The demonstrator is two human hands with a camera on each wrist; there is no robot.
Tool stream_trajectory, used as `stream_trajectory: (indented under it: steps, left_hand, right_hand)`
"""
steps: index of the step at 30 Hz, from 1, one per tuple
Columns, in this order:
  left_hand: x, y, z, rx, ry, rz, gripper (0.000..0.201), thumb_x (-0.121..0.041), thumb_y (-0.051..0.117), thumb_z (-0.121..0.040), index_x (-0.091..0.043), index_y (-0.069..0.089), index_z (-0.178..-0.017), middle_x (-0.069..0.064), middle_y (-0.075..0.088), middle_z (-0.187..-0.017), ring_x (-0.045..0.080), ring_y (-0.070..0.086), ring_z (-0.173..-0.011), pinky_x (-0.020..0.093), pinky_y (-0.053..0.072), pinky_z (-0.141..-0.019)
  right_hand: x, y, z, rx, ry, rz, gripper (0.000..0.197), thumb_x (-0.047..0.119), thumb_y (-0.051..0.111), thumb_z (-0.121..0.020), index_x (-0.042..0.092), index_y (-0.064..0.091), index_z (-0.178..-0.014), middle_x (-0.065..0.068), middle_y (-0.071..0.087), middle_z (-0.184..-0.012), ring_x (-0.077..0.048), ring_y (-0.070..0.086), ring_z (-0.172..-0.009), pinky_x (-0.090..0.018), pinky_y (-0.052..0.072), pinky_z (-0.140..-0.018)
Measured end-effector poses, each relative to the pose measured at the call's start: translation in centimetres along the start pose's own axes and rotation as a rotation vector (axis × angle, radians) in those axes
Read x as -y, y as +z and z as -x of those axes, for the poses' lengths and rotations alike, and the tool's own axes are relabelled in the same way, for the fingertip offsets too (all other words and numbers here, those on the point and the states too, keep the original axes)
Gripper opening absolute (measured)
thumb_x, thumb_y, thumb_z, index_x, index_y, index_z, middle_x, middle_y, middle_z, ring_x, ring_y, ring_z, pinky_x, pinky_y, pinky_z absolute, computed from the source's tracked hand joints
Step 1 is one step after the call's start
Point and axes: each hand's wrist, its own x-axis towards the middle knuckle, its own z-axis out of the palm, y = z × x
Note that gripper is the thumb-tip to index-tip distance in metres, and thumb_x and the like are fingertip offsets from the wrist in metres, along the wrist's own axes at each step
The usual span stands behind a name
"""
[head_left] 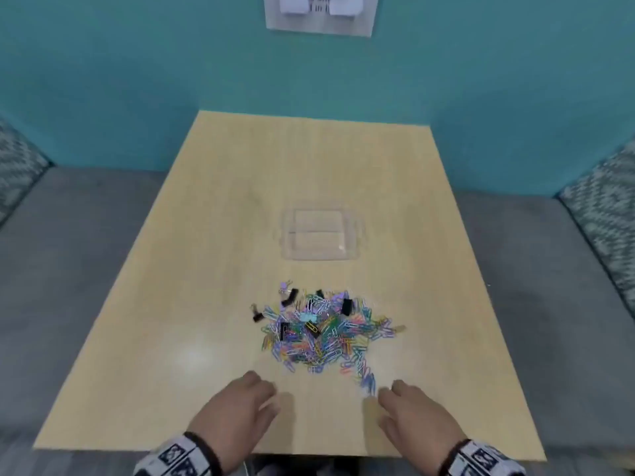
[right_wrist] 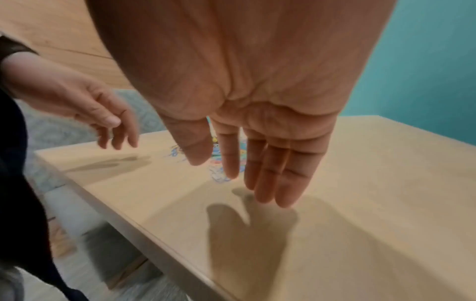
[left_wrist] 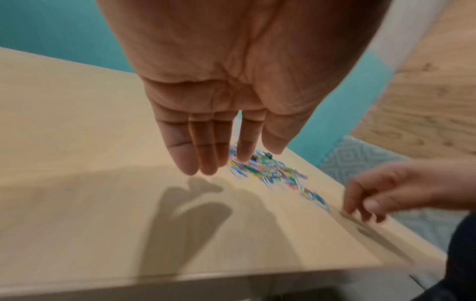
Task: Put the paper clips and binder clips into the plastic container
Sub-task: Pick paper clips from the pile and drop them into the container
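A heap of coloured paper clips [head_left: 326, 333] mixed with several black binder clips [head_left: 346, 306] lies in the middle of the wooden table [head_left: 206, 235]. Behind it stands an empty clear plastic container [head_left: 322, 233]. My left hand [head_left: 237, 413] hovers over the table near its front edge, left of the heap, fingers straight and empty. My right hand [head_left: 412, 417] hovers on the right, fingers relaxed, its tips close to the heap's near tail. The left wrist view shows the left hand [left_wrist: 206, 142] above the blurred clips [left_wrist: 270, 173]. The right wrist view shows the right hand [right_wrist: 257, 163] open.
A teal wall [head_left: 137, 80] rises behind the table, with a clear holder [head_left: 319, 15] mounted on it. Grey bench seats [head_left: 68, 252] with patterned cushions [head_left: 604, 214] flank both sides. The table's front edge [head_left: 292, 455] runs just below my wrists.
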Motion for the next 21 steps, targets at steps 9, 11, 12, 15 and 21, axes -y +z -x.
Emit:
stream_trajectory:
  steps: [9, 11, 12, 15, 21]
  left_hand:
    - [-4.1, 3.5, -4.6, -0.112, 0.129, -0.230, 0.028, -0.034, 0.048, -0.084, -0.019, 0.059, -0.105, 0.002, 0.052, -0.115, 0.027, 0.049, -0.099, 0.039, 0.049, -0.079]
    - [-4.5, 3.3, -5.0, -0.129, 0.115, -0.189, 0.027, -0.031, 0.051, -0.084, -0.018, 0.057, -0.107, 0.003, 0.051, -0.115, 0.027, 0.048, -0.101, 0.040, 0.048, -0.082]
    - [-4.5, 3.3, -5.0, -0.134, 0.098, -0.164, 0.027, -0.029, 0.053, -0.084, -0.018, 0.056, -0.109, 0.003, 0.050, -0.115, 0.027, 0.047, -0.100, 0.040, 0.048, -0.082]
    - [-3.9, 3.2, -5.0, -0.135, 0.075, -0.135, 0.043, -0.025, 0.059, -0.082, -0.021, 0.047, -0.123, 0.004, 0.049, -0.120, 0.028, 0.049, -0.100, 0.039, 0.050, -0.080]
    - [-5.0, 3.7, -7.4, -0.109, 0.122, -0.226, 0.069, -0.030, 0.058, -0.084, -0.027, 0.022, -0.143, 0.011, 0.038, -0.141, 0.034, 0.043, -0.115, 0.046, 0.048, -0.088]
  right_hand:
    - [3.1, -0.4, -5.4, -0.268, -0.176, 0.038, 0.023, 0.022, 0.053, -0.088, 0.016, 0.053, -0.110, -0.007, 0.050, -0.112, -0.029, 0.047, -0.099, -0.040, 0.047, -0.077]
    - [3.1, -0.9, -5.8, -0.265, -0.226, -0.015, 0.024, 0.024, 0.049, -0.092, 0.018, 0.052, -0.115, -0.004, 0.048, -0.116, -0.027, 0.043, -0.106, -0.038, 0.044, -0.083]
    - [2.9, -1.2, -5.8, -0.279, -0.222, -0.061, 0.024, 0.024, 0.048, -0.093, 0.019, 0.053, -0.115, -0.003, 0.048, -0.116, -0.025, 0.043, -0.106, -0.036, 0.043, -0.084]
    - [0.9, -1.8, -5.8, -0.387, -0.083, -0.225, 0.027, 0.023, 0.050, -0.093, 0.019, 0.052, -0.119, -0.002, 0.046, -0.119, -0.024, 0.043, -0.110, -0.035, 0.044, -0.084]
    - [0.2, -2.4, -7.7, -0.361, 0.179, -0.320, 0.080, 0.050, 0.064, -0.079, 0.028, 0.024, -0.145, -0.004, 0.029, -0.142, -0.026, 0.026, -0.124, -0.038, 0.037, -0.097]
